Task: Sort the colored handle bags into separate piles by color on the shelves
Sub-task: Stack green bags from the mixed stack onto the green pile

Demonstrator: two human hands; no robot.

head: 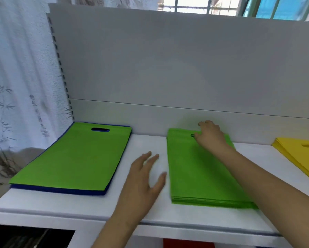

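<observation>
Left hand (143, 178) open, palm down, fingers spread and straight, forearm reaching in from bottom center. Right hand (210, 136) farther forward, arm extended from lower right, fingers curled downward; grip not discernible.

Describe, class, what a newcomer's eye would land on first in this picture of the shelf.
Two bright green patches stand out on the white shelf: a single green bag lying on a blue pile at the left, and a green pile in the middle. The right hand touches that pile's far end near the handle hole, the left hand is spread open beside it, and a yellow pile lies at the right edge.
</observation>
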